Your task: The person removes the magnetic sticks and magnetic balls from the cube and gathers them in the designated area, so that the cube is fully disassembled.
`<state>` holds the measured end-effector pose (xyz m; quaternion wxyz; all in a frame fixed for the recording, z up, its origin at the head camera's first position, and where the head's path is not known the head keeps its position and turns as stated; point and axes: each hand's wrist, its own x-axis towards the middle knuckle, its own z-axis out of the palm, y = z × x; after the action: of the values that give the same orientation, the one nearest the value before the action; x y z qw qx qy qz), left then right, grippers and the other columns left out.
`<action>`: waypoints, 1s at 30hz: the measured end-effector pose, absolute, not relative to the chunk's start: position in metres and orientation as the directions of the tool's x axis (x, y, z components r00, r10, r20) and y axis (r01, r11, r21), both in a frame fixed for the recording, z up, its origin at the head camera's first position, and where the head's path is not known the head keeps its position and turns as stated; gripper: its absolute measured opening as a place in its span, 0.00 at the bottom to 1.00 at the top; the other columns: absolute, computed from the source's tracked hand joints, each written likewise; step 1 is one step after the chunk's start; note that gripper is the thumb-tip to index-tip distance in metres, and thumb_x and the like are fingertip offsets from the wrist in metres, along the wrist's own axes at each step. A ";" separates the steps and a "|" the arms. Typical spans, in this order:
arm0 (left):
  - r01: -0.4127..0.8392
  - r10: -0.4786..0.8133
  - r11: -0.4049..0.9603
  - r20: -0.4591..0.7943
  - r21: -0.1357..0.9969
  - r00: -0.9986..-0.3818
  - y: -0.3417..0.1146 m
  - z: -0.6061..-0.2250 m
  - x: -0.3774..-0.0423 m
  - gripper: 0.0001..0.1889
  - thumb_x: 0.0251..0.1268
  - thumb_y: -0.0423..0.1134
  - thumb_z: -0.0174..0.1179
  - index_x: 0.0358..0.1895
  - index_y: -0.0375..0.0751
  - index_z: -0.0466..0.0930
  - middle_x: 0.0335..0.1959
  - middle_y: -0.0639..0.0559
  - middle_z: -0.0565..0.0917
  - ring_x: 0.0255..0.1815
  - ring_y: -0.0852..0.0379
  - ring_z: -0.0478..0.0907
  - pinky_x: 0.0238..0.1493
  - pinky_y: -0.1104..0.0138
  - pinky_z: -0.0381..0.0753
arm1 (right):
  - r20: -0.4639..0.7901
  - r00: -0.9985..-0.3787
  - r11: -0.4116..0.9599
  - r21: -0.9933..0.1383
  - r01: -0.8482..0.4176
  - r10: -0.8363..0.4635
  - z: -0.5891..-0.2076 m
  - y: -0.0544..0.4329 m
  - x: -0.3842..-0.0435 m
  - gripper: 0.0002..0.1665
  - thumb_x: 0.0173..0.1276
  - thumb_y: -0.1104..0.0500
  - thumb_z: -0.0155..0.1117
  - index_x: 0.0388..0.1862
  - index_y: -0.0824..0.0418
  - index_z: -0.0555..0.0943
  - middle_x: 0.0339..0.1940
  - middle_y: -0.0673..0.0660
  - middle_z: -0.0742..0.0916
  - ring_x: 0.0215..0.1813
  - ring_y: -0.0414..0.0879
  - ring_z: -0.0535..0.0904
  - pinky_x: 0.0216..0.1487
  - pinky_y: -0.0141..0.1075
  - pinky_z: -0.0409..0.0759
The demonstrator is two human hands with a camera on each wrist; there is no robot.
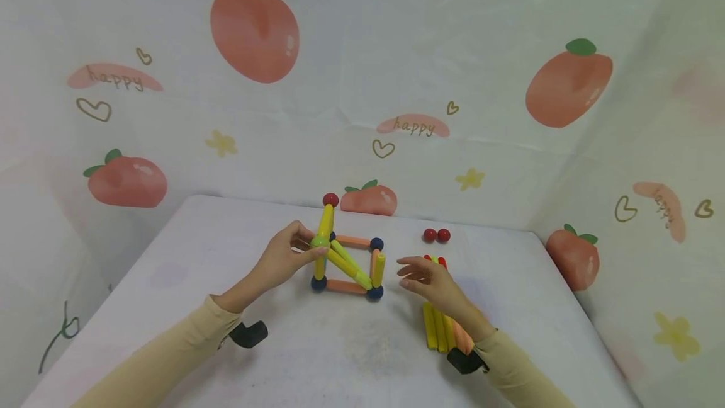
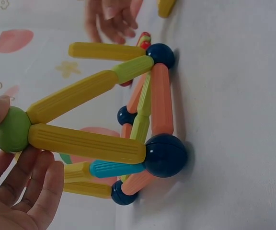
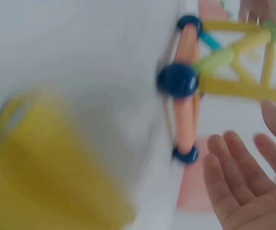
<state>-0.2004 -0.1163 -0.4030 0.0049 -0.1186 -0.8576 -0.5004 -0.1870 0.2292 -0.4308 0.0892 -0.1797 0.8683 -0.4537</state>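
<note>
A frame of magnetic rods and balls stands on the table, its base made of orange rods (image 1: pixel 340 286) joined by navy balls (image 2: pixel 166 155). At the front left corner my left hand (image 1: pixel 281 255) pinches a green ball (image 2: pixel 12 129) between thumb and fingers, on top of a yellow upright. A yellow-and-lime diagonal (image 2: pixel 72 97) slopes from that ball to the front right navy ball. There, a yellow rod (image 1: pixel 379 271) stands with its top end free. Right of it hovers my right hand (image 1: pixel 435 283), holding nothing, fingers loosely bent.
Yellow rods (image 1: pixel 430 327) and orange rods (image 1: pixel 462 337) lie side by side under my right forearm. Behind that hand, red rod ends (image 1: pixel 442 262) show. Two loose red balls (image 1: pixel 437 235) sit farther back. Another red ball (image 1: pixel 331 199) tops the frame's rear left. A printed cloth (image 1: pixel 481 49) hangs behind the table.
</note>
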 end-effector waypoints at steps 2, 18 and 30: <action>0.209 0.200 0.466 0.128 0.860 -0.972 -0.116 -0.403 -0.200 0.22 0.60 0.50 0.70 0.47 0.41 0.74 0.47 0.45 0.83 0.48 0.51 0.82 0.43 0.65 0.79 | 0.036 -0.910 0.487 -0.836 -0.254 -0.413 -0.428 0.215 -0.190 0.29 0.71 0.55 0.64 0.68 0.58 0.73 0.57 0.66 0.85 0.57 0.57 0.84 0.57 0.38 0.84; 0.211 0.195 0.477 0.131 0.853 -0.972 -0.114 -0.400 -0.198 0.22 0.60 0.50 0.70 0.47 0.41 0.74 0.47 0.46 0.82 0.48 0.50 0.82 0.45 0.62 0.82 | 0.062 -0.963 0.595 -0.776 -0.211 -0.261 -0.436 0.165 -0.188 0.24 0.70 0.64 0.63 0.63 0.56 0.72 0.52 0.60 0.85 0.47 0.51 0.85 0.46 0.44 0.87; 0.227 0.203 0.473 0.145 0.851 -0.968 -0.115 -0.403 -0.199 0.21 0.60 0.49 0.70 0.47 0.41 0.74 0.47 0.45 0.82 0.47 0.51 0.83 0.44 0.62 0.83 | 0.058 -0.953 0.521 -0.826 -0.213 -0.298 -0.413 0.197 -0.187 0.28 0.68 0.62 0.66 0.64 0.55 0.69 0.50 0.61 0.87 0.45 0.51 0.86 0.51 0.42 0.85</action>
<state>-0.1992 -0.1147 -0.4032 0.0116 -0.1252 -0.8582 -0.4977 -0.1871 0.1971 -0.4134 0.0454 -0.1467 0.8710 -0.4667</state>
